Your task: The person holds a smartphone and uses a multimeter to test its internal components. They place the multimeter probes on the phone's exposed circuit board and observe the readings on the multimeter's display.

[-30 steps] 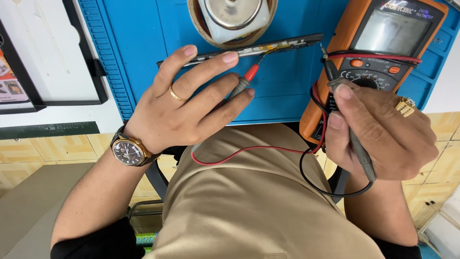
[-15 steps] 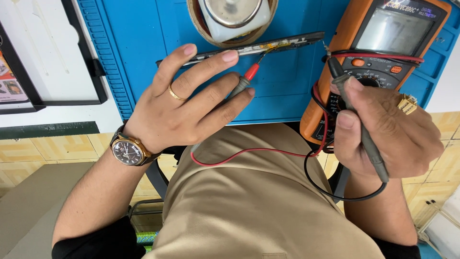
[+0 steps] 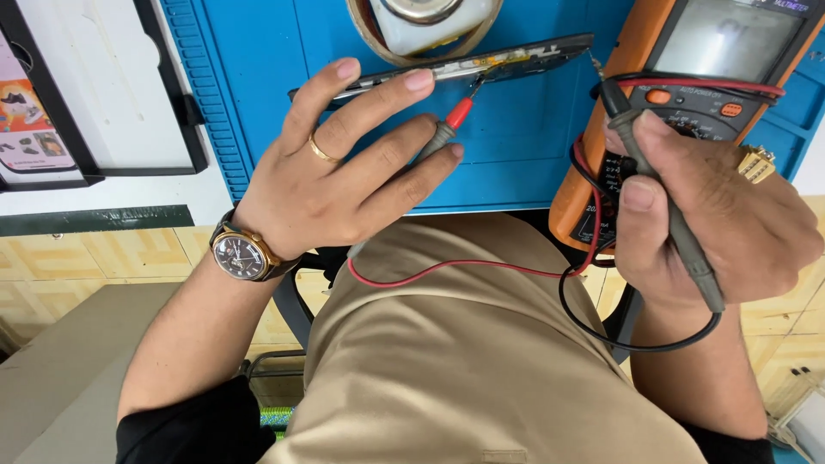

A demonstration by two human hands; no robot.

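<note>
1. A blue work mat (image 3: 258, 112) fills the upper middle of the frame, with a pale tiled floor below and a black-framed panel (image 3: 103, 94) at the upper left.
2. The left hand (image 3: 335, 185) has its fingers spread. Two fingertips press on a thin dark circuit strip (image 3: 516, 60) lying on edge across the top centre, and the lower fingers pinch the red probe (image 3: 451, 120), whose tip meets the strip.
3. The right hand (image 3: 722, 223), at the right, is closed around the black probe (image 3: 662, 198), its thumb resting on the shaft and its tip pointing toward the strip's right end.
4. An orange multimeter (image 3: 653, 94) leans at the upper right, and red and black leads loop down from it.
5. The strip looks light, stiff and fragile. It is best steadied along its edges, clear of the components.
6. The probes look light and rigid, best gripped on the insulated barrels.
</note>
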